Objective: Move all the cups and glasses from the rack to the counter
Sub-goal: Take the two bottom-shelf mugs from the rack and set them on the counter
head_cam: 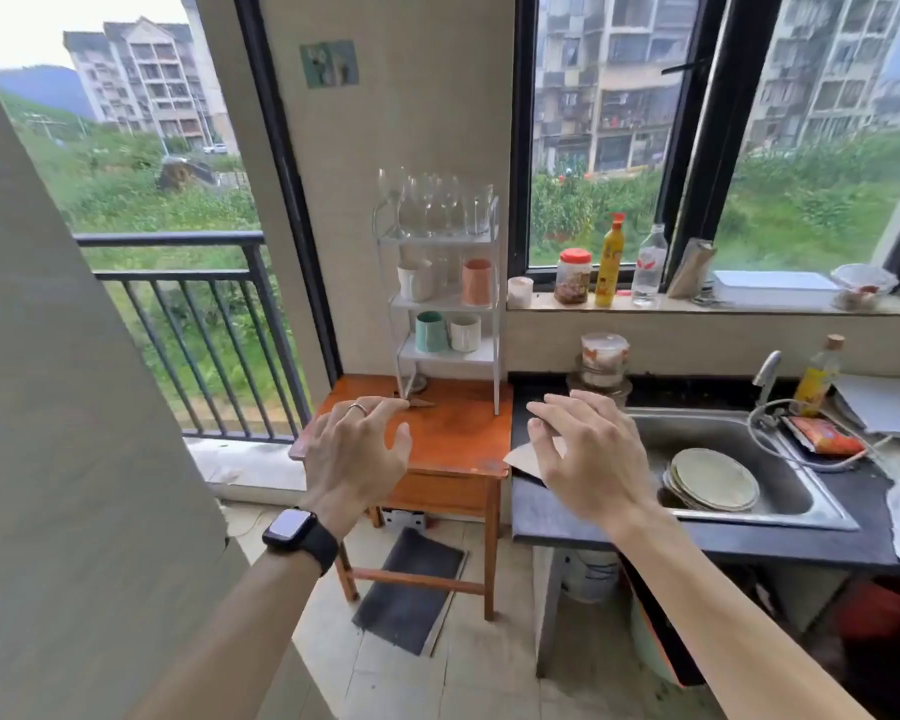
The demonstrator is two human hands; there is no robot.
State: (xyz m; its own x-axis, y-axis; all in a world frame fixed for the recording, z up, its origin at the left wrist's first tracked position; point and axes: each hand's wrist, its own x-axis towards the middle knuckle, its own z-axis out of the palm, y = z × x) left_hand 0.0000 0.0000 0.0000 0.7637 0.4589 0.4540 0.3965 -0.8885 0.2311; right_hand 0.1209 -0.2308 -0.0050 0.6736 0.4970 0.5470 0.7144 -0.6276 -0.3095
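White metal rack [440,298] is my landmark here, three shelves tall, standing at the back of an orange wooden table [453,439]. Stemmed glasses [427,205] are lined up on its top shelf, a white cup [415,280] and a pink cup [476,281] sit on the middle one, and a teal cup [430,331] with another white cup [465,333] beside it on the bottom. Everything's still on the rack from what I see. Dark counter [697,532] with the steel sink [739,459] runs off to the rack's right. Both hands hang in front of the rack, below its lowest shelf: left hand [352,454], watch on the wrist, fingers spread and holding nothing; right hand [588,459] the same, fingers splayed, empty.
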